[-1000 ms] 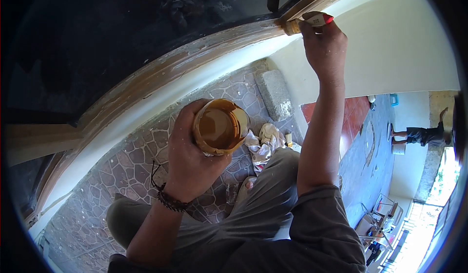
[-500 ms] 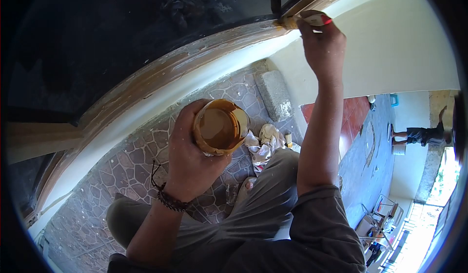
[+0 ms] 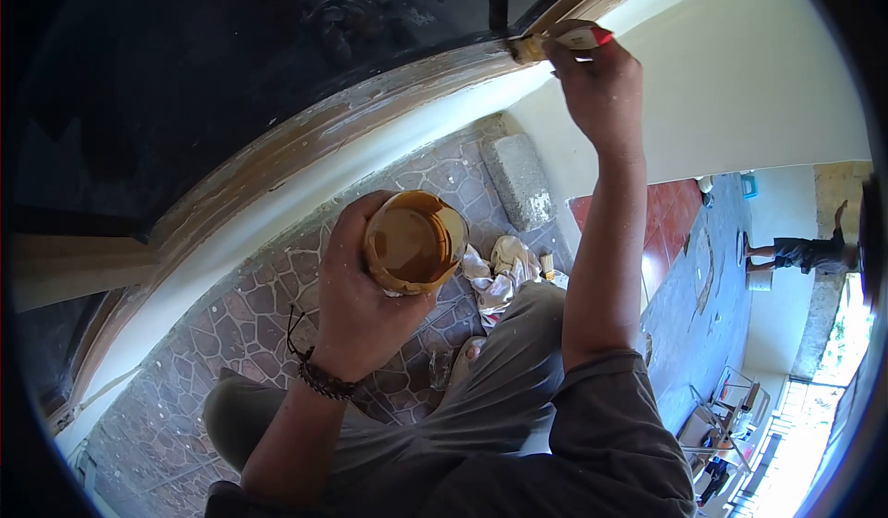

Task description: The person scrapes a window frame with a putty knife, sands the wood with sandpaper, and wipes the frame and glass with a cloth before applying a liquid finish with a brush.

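Note:
My left hand (image 3: pixel 370 319) is wrapped round a cup of brown paint (image 3: pixel 407 245), its open top facing me. At the upper right, my right hand (image 3: pixel 597 83) pinches a paintbrush (image 3: pixel 581 39) with a red-and-white handle. The brush's bristles touch the worn wooden window frame (image 3: pixel 416 67), right beside the dark glass (image 3: pixel 231 74). Bare, flaking patches show along the frame to the left of the bristles.
A stone block (image 3: pixel 518 180) and crumpled rags (image 3: pixel 504 268) lie on the stone-patterned floor (image 3: pixel 231 333), with another brush (image 3: pixel 548 265) beside the rags. At the far right are another person (image 3: pixel 809 254) and a cluttered metal stand (image 3: pixel 731 421).
My right hand and the brush have moved a little to the left along the wooden frame. The paint cup has shifted very slightly left in my left hand.

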`<state>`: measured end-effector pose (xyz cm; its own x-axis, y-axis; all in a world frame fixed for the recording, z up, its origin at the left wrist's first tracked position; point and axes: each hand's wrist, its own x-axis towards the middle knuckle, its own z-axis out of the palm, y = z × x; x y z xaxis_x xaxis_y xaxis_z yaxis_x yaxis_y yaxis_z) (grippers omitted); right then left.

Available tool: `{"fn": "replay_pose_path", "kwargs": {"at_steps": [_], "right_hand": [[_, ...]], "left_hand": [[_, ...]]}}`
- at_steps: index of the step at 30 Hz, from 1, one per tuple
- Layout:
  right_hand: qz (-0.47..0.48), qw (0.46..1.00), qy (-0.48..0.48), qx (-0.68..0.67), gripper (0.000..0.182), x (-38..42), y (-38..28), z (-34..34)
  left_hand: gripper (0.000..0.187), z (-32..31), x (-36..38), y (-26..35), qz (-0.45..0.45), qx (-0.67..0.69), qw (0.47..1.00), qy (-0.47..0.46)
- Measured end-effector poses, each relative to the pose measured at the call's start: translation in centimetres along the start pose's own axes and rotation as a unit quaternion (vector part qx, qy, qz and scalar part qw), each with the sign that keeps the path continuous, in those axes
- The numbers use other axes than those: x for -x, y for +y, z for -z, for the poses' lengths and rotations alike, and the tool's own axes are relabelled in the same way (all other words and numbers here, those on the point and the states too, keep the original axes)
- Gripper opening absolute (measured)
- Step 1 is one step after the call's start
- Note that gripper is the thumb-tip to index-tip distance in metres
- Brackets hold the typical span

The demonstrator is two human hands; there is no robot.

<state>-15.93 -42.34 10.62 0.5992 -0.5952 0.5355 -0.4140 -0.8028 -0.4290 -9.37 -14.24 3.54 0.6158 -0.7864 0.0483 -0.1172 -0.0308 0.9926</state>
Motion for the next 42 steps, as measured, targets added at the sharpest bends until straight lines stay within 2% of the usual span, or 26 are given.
{"fn": "replay_pose_path", "kwargs": {"at_steps": [4,6,11,13,16,20,24,26,27,29,32,33,38,40,42], "right_hand": [[-0.005,0.998,0.056,-0.037,0.016,-0.2,0.5,0.0],[0.023,0.998,0.058,0.013,0.016,-0.1,0.7,-0.6],[0.001,1.000,0.007,-0.001,0.016,-0.1,0.2,0.2],[0.025,0.997,0.065,-0.041,0.014,-0.3,0.7,-0.1],[0.021,0.998,0.048,0.020,0.013,-0.1,0.7,-0.6],[0.040,0.999,0.000,0.003,0.017,-0.2,1.2,-0.1],[0.016,0.997,0.057,-0.053,0.013,-0.4,0.7,-0.4],[0.012,0.999,0.034,0.003,0.013,-0.3,0.8,-0.7],[0.010,0.999,0.035,0.003,0.013,-0.2,0.9,-0.5],[0.026,0.999,-0.027,-0.031,0.020,-0.1,1.0,0.1],[-0.012,0.999,0.027,-0.033,0.020,-0.5,0.7,0.8],[0.009,0.999,0.045,-0.029,0.019,-0.6,1.1,0.6],[0.036,0.999,0.025,0.014,0.019,-0.2,1.1,-0.3],[0.024,0.999,-0.023,-0.003,0.019,0.1,0.2,0.0],[0.009,0.996,0.020,-0.090,0.015,-0.4,0.6,0.4]], "left_hand": [[0.071,0.0,-0.1,0.2,0.000,0.003,1.000,-0.006],[0.070,-0.1,0.0,-0.1,0.000,0.013,1.000,-0.003],[0.069,0.0,0.0,0.1,0.003,0.013,1.000,-0.007],[0.069,0.0,0.0,0.2,0.002,0.012,1.000,-0.009],[0.069,0.0,0.0,0.0,0.004,0.007,1.000,-0.005],[0.069,0.0,0.1,0.0,0.006,-0.001,1.000,-0.008],[0.069,0.0,0.1,0.0,-0.006,-0.001,1.000,-0.004],[0.069,-0.1,0.1,-0.2,-0.004,0.009,1.000,-0.005],[0.068,-0.1,0.1,-0.3,0.000,0.020,1.000,-0.005],[0.068,0.1,0.1,0.0,-0.002,0.010,1.000,-0.012],[0.068,0.1,0.0,0.1,0.000,0.004,1.000,-0.014],[0.068,0.0,0.0,0.1,0.004,0.008,1.000,-0.013],[0.069,0.0,-0.1,-0.1,-0.015,-0.002,1.000,-0.015],[0.069,-0.1,-0.1,-0.1,-0.017,-0.002,1.000,-0.014],[0.068,-0.1,-0.1,0.0,0.000,-0.026,1.000,-0.012]]}}
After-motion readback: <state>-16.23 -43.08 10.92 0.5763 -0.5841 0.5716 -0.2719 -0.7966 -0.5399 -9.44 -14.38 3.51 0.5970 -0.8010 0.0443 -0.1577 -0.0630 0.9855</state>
